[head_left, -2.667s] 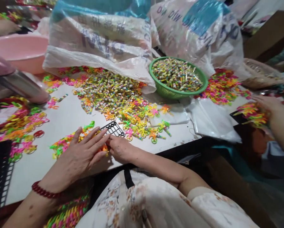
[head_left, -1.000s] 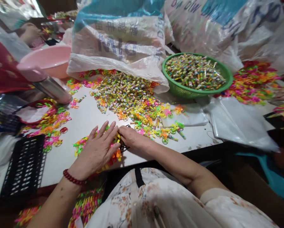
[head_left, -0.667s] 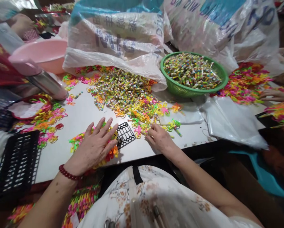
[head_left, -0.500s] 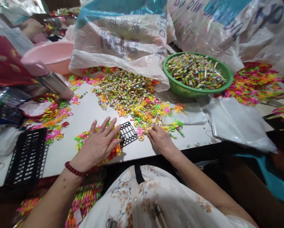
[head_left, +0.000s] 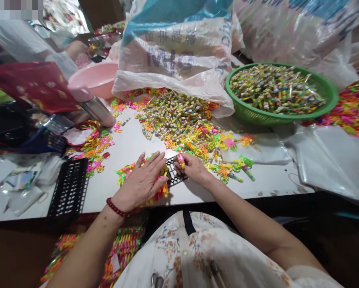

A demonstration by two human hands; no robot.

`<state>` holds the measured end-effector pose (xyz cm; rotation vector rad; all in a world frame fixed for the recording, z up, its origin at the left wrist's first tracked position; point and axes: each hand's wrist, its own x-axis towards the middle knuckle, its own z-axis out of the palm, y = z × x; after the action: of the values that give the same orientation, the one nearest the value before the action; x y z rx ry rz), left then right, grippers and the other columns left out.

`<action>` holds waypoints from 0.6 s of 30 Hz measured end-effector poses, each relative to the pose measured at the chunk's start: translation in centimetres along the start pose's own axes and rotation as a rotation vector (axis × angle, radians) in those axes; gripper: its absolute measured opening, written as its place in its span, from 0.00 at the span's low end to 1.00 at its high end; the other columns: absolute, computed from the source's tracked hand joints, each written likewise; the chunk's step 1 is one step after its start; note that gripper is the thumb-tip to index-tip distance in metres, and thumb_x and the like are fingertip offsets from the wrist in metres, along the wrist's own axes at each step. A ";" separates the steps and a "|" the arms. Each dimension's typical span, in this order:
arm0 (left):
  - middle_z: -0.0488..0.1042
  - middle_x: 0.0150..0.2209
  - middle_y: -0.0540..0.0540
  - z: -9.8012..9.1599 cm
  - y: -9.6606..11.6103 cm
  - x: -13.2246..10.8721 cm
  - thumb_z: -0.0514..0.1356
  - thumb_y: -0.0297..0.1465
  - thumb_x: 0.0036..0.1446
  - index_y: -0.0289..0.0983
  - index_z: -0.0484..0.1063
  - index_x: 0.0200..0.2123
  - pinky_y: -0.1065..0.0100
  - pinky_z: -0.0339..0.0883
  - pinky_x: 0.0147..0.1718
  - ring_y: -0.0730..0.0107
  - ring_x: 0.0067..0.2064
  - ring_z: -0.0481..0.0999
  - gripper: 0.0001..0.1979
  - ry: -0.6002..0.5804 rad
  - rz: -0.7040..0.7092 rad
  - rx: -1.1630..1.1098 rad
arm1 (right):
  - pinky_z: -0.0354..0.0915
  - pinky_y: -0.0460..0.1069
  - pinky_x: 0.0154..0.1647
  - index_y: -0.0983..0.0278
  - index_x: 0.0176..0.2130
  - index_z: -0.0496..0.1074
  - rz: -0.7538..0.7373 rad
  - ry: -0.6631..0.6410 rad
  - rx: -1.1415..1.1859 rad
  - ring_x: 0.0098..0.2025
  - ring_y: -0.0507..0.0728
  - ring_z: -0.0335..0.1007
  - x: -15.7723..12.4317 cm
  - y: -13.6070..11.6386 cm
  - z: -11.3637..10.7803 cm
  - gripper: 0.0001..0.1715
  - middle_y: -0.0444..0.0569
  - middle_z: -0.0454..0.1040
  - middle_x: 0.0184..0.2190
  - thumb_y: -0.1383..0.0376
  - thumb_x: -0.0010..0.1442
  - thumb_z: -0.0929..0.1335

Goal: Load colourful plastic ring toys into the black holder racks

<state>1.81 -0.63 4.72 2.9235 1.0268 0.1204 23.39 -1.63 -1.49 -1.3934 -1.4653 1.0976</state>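
Note:
My left hand (head_left: 145,178) lies flat with fingers spread, over a row of small colourful plastic pieces (head_left: 125,173) set in a black slotted rack (head_left: 173,183). The palm hides most of that row. At the rack's uncovered right end, my right hand (head_left: 194,168) pinches a small pink and yellow plastic piece (head_left: 181,161) just above the slots. Behind both hands spreads a heap of wrapped candy-like tubes (head_left: 179,114), with loose plastic pieces (head_left: 206,138) along its near side.
A green basket (head_left: 233,102) full of the tubes stands back right, plastic bags (head_left: 332,160) in front of it. A large woven sack (head_left: 176,48) rises behind the heap. At left are stacked black racks (head_left: 68,188), a flask (head_left: 97,110) and a pink basin (head_left: 98,82).
My right hand has gone left from the loose pieces to the rack, with a pink and yellow plastic piece in its fingers. My left hand stays over the row; the view has shifted.

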 end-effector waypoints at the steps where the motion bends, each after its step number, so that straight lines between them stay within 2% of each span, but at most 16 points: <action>1: 0.52 0.69 0.43 0.0 0.0 0.0 0.46 0.42 0.69 0.38 0.53 0.67 0.49 0.39 0.69 0.63 0.71 0.49 0.27 -0.006 -0.005 -0.002 | 0.67 0.47 0.31 0.61 0.34 0.71 0.011 -0.014 0.026 0.29 0.53 0.71 0.2 0.0 0.4 0.03 0.42 0.73 0.28 0.64 0.59 0.67; 4: 0.51 0.70 0.44 -0.1 0.0 0.0 0.44 0.41 0.70 0.37 0.52 0.67 0.50 0.38 0.69 0.64 0.71 0.47 0.27 -0.017 -0.012 -0.008 | 0.68 0.48 0.31 0.62 0.35 0.70 0.053 -0.031 0.051 0.29 0.54 0.73 -0.5 0.1 1.3 0.05 0.42 0.73 0.27 0.62 0.58 0.68; 8: 0.51 0.70 0.45 0.0 -0.1 0.0 0.43 0.38 0.70 0.37 0.52 0.67 0.51 0.36 0.70 0.66 0.71 0.46 0.25 -0.010 -0.024 -0.026 | 0.70 0.48 0.34 0.62 0.38 0.71 0.060 -0.016 0.061 0.32 0.55 0.75 -2.9 0.6 2.6 0.07 0.45 0.76 0.31 0.61 0.60 0.68; 11: 0.52 0.70 0.44 0.1 0.0 0.2 0.42 0.36 0.70 0.37 0.53 0.67 0.50 0.35 0.70 0.65 0.71 0.47 0.24 0.006 -0.056 -0.039 | 0.70 0.47 0.32 0.62 0.40 0.70 0.055 -0.015 0.067 0.30 0.54 0.76 -3.9 0.9 3.6 0.08 0.44 0.76 0.31 0.61 0.60 0.68; 14: 0.52 0.69 0.43 0.1 0.0 0.5 0.42 0.36 0.70 0.37 0.53 0.67 0.49 0.36 0.69 0.64 0.71 0.48 0.25 0.005 -0.092 -0.042 | 0.68 0.46 0.30 0.61 0.39 0.69 0.042 -0.009 0.030 0.27 0.53 0.75 -4.0 1.0 3.8 0.07 0.43 0.75 0.29 0.61 0.61 0.68; 18: 0.52 0.70 0.43 0.1 0.0 0.6 0.41 0.36 0.70 0.37 0.52 0.67 0.48 0.37 0.69 0.63 0.71 0.48 0.25 0.011 -0.094 -0.041 | 0.67 0.46 0.31 0.60 0.40 0.69 -0.016 -0.016 -0.038 0.29 0.54 0.75 -4.1 0.9 3.5 0.08 0.44 0.75 0.29 0.59 0.63 0.67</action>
<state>2.32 -0.25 4.65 2.8348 1.1470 0.1520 20.55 -5.88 -3.27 -1.4004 -1.5134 1.0781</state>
